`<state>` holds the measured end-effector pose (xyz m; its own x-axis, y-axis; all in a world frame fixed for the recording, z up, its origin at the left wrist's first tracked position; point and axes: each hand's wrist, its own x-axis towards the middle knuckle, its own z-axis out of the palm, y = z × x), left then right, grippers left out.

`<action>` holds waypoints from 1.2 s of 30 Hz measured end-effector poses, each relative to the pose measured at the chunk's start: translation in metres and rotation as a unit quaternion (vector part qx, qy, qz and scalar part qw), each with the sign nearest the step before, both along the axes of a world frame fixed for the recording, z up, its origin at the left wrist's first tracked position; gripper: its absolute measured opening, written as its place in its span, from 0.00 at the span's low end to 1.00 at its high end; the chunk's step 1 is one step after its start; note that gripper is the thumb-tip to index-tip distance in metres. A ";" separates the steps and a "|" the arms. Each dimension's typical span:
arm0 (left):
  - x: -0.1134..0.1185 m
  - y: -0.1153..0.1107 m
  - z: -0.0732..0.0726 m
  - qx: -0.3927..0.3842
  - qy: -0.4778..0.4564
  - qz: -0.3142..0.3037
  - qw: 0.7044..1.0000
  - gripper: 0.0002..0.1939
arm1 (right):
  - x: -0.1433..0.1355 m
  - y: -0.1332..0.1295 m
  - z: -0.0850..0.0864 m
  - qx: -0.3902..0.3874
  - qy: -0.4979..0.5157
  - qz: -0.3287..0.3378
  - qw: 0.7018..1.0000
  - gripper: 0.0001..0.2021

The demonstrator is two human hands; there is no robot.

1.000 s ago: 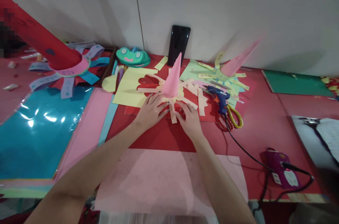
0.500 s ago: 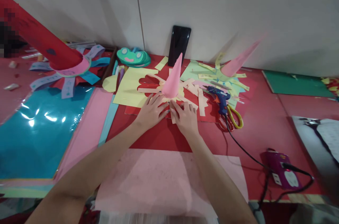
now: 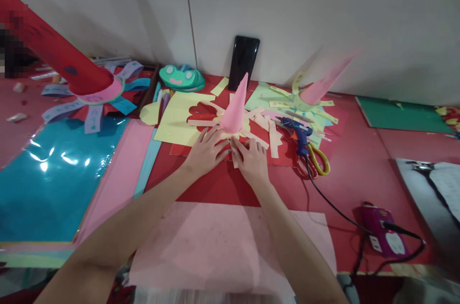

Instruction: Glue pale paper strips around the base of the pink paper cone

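Observation:
A pink paper cone (image 3: 235,110) stands upright at the middle of the table, with pale paper strips (image 3: 202,123) spreading around its base over red cut paper. My left hand (image 3: 205,150) lies at the left front of the base, fingers spread, fingertips touching it. Just in front of the cone, my right hand (image 3: 252,160) has its thumb and index finger pressed on a pale strip that points toward me. Loose strips (image 3: 275,139) lie to the right of the cone.
A blue glue gun (image 3: 299,132) and yellow-handled scissors (image 3: 319,158) lie right, the cord running to a purple power socket (image 3: 384,229). A black phone (image 3: 244,62) leans on the wall. Left are a red cone (image 3: 72,64) and blue sheets (image 3: 53,184); another pink cone (image 3: 323,83) stands behind right.

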<state>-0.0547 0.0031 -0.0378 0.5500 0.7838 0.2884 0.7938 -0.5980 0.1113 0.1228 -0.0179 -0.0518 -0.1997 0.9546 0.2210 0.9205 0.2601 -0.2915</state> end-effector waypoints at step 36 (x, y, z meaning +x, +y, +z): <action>-0.001 0.001 -0.001 -0.053 0.008 -0.150 0.987 0.14 | 0.033 0.004 0.006 -0.079 0.121 0.120 0.982 0.34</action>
